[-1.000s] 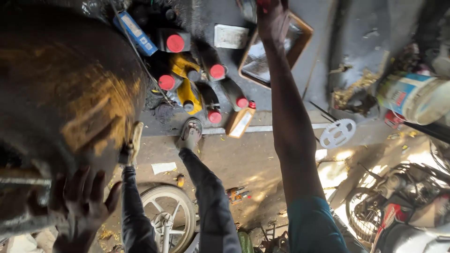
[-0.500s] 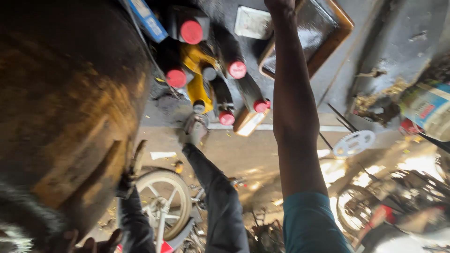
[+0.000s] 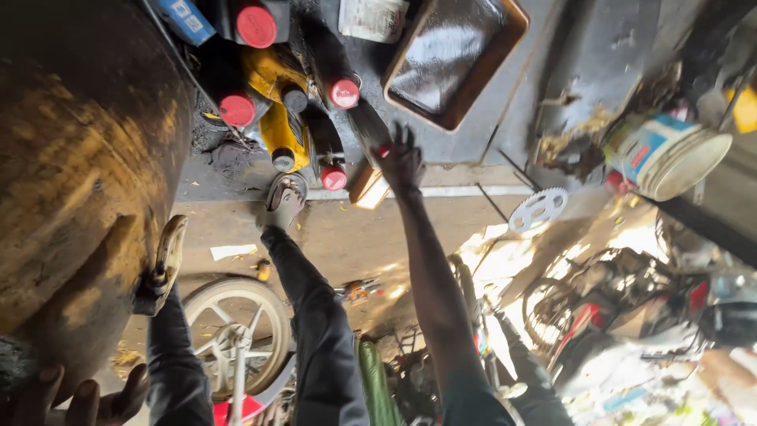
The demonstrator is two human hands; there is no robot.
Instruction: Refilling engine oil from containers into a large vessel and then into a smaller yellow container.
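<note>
1. Right hand (image 3: 402, 162) is stretched out on a long bare arm, fingers spread apart, tips landing on a dark bottle (image 3: 369, 130) that lies on the grimy dark ledge (image 3: 505, 118). It's touching, not gripping: nothing is clamped in the hand.
2. That bottle is black and oily-looking, tilted, with a bit of red at the end under the fingers. It sits near the front edge of the ledge, just beside the pale stripe that runs along that edge.
3. More of the same kind are packed in next to it: dark bottles with red caps (image 3: 344, 93), plus a yellow container (image 3: 272, 110) with black caps wedged between them.
4. Just past the hand is a shallow rectangular tray (image 3: 481, 87) with an orange-brown rim and a shiny dark inside.
5. Left hand (image 3: 75, 398) is down at the bottom corner of the view, fingers loosely open against the underside of a big rusty round drum (image 3: 79, 173). Can't tell if it's really holding on.
6. A white sprocket (image 3: 538, 209) lies on the floor below the ledge's edge, well apart from the hand, and a sandalled foot (image 3: 284, 197) rests against that edge.
</note>
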